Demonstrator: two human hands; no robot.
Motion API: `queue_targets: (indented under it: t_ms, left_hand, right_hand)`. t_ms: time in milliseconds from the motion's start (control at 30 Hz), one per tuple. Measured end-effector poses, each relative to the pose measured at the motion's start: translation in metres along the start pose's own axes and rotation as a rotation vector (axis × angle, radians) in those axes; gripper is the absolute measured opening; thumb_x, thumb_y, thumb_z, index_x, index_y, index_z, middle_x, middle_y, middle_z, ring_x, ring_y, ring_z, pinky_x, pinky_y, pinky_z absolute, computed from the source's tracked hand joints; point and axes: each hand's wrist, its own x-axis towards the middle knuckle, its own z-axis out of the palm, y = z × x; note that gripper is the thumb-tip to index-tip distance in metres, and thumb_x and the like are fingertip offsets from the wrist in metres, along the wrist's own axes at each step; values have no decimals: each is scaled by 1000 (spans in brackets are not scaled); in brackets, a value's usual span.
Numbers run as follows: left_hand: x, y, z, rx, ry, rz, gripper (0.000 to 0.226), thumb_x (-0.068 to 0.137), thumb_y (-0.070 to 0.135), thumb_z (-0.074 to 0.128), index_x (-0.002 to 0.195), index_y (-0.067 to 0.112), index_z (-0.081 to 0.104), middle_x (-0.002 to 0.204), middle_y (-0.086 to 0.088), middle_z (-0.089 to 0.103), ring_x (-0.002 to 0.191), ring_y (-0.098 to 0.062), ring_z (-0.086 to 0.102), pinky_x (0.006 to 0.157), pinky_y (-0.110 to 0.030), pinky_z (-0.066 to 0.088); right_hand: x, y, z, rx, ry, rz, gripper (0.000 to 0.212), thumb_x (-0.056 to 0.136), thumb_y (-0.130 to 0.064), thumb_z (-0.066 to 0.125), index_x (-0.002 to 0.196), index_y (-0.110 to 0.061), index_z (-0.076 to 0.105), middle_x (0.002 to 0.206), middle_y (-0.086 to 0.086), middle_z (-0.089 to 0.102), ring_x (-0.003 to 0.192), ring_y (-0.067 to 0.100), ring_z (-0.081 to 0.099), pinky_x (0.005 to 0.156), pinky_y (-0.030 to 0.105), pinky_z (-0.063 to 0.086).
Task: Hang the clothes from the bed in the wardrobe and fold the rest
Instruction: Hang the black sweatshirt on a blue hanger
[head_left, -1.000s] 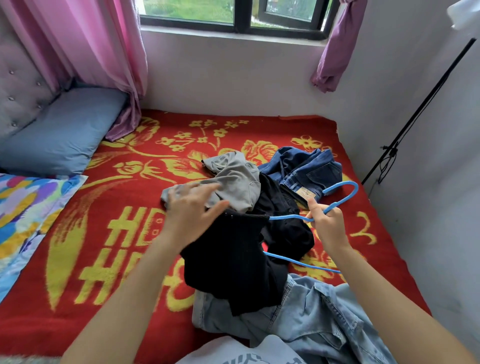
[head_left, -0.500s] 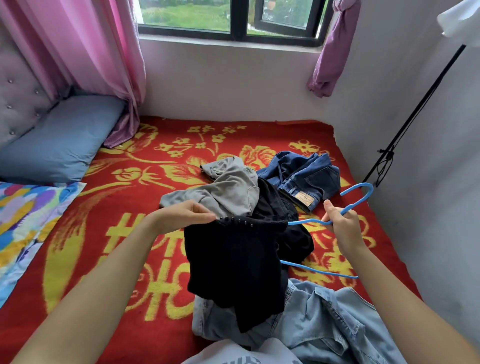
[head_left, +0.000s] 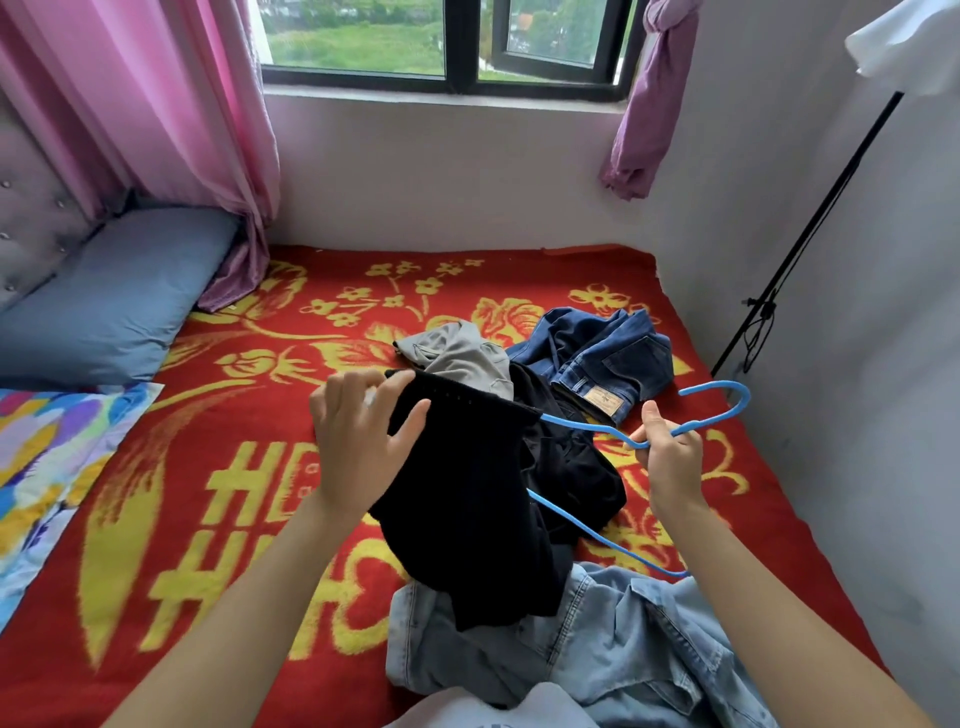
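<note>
My left hand (head_left: 363, 441) grips the limp black garment (head_left: 467, 499) by its edge; my right hand (head_left: 671, 457) pinches the blue hanger (head_left: 719, 397) threaded into it.

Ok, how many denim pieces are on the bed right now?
2. The dark blue jeans lie farthest right, beyond the blue hanger. The light denim garment lies nearest the camera, partly under the black garment. Others may be hidden underneath.

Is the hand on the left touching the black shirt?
Touching. The head view shows the left hand pinching the black shirt at its top edge.
</note>
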Motion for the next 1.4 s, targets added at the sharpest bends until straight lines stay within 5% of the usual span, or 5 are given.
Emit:
queue_targets:
  t_ms: [233, 600, 1133, 1267, 1400]
  left_hand:
    - [29, -19, -11, -35, -869, 184, 42, 95, 44, 47, 128, 19, 54, 119, 4, 63, 114, -13, 55, 101, -31, 25]
    - [55, 32, -24, -82, -548, 495, 42, 91, 33, 38, 66, 7, 60, 52, 1, 53, 43, -17, 54, 34, -24, 40]
    - [64, 44, -35, -238, -499, 323, 44, 90, 34, 36, 82, 4, 67, 68, -3, 67, 54, -24, 62, 43, -27, 44]
    - [74, 19, -37, -271, -415, 98, 38, 89, 35, 45, 98, 6, 68, 85, -10, 72, 73, -29, 68, 63, -33, 48]
    - [86, -13, -42, -350, -377, -186, 17, 92, 20, 55, 93, 6, 65, 75, -7, 66, 74, -27, 64, 68, -33, 42]
  right_hand:
    - [-1, -12, 6, -32, -67, -87, 52, 96, -23, 50, 47, -7, 49, 30, -13, 36, 33, -2, 38, 39, 6, 32]
    - [-17, -56, 35, -97, -141, -219, 58, 96, -30, 48, 39, -20, 52, 31, -9, 37, 32, 3, 37, 48, 22, 31]
    - [-57, -101, 77, -323, -370, -584, 46, 98, -33, 41, 70, 1, 56, 61, 12, 54, 63, 28, 51, 66, 42, 39]
    - [-36, -102, 46, -273, -18, -934, 29, 92, -32, 44, 87, -11, 62, 89, -19, 51, 89, 10, 46, 79, 24, 33]
    - [15, -84, -1, -63, 195, -422, 15, 89, -23, 44, 78, -28, 52, 82, -14, 55, 73, 3, 51, 75, 21, 38]
